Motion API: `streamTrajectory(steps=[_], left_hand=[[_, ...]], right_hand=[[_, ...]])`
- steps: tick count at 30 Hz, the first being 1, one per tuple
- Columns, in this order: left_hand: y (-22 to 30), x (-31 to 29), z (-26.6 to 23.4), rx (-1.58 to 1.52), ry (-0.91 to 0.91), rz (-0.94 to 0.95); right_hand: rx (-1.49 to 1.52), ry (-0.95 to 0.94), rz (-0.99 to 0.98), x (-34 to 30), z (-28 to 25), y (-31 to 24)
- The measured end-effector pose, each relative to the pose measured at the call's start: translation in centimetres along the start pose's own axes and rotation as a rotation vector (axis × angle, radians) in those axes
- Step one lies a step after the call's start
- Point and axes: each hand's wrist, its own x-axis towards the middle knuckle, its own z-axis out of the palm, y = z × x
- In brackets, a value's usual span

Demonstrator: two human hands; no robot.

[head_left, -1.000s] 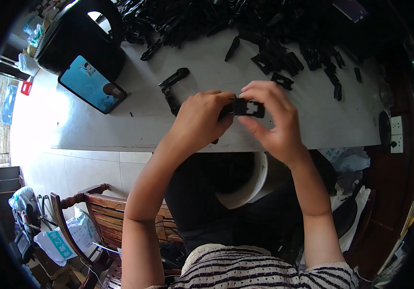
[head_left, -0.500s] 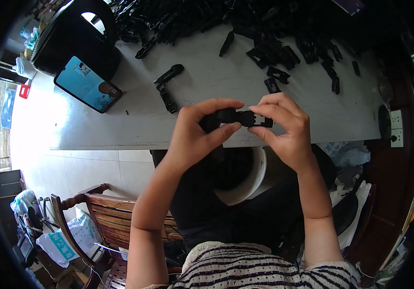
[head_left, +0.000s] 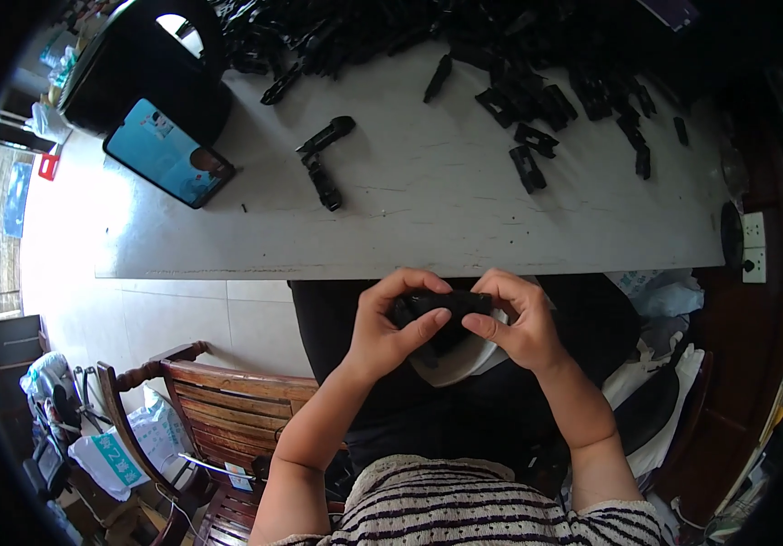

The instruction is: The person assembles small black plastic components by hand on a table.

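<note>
Just off the table's front edge, both hands hold one black plastic part level, above a white bucket. My left hand pinches its left end between thumb and fingers. My right hand grips the right end the same way. What kind of part it is cannot be made out; fingers cover its ends. Dark contents in the bucket are mostly hidden beneath the hands. Two similar black pieces lie end to end on the table, ahead and to the left.
A large heap of black plastic parts covers the table's far side, with several loose ones nearer on the right. A phone leans against a black kettle at left. A wooden chair stands lower left.
Both hands have come down toward me from over the table to above the bucket, still holding the part. The part now looks like one solid dark bar, its light gap no longer showing.
</note>
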Motion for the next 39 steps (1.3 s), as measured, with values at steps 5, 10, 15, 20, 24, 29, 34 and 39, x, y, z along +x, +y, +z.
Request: streamTrajectory(steps=[5,10,15,20,24,29,34,39], left_hand=[[-1.6,-1.6,0.2,-0.074,0.022,-0.091],[-1.7,-1.7,-0.5,0.054,0.001,-0.055],[2.1,0.0,-1.6,0.718,-0.052,0.333],[3.8,4.2,-3.8,1.296,0.383,0.344],[1.7,4.3,-6.5,1.078,0.418,0.405],[2.0,2.1,-3.4,0.195,0.343,0.136],[2.6,1.8,-1.1,-0.198,0.327,0.041],[2.9,1.9,-0.6,-0.196,0.284,0.042]], right_hand=[[-0.112,-0.060,0.055,-0.9,0.4,0.8],[-0.399,-0.173,0.005,0.2,-0.4,-0.8],[-0.801,0.179,-0.303,2.5,-4.0,-3.9],[-1.444,0.209,-0.443,7.7,-8.2,-4.3],[-1.544,0.069,-0.534,8.0,-6.7,-2.4],[-1.118,0.073,-0.597,6.1,0.0,-3.0],[-0.991,0.155,-0.649,5.5,1.8,-4.3],[-1.027,0.123,-0.647,4.6,0.8,-5.3]])
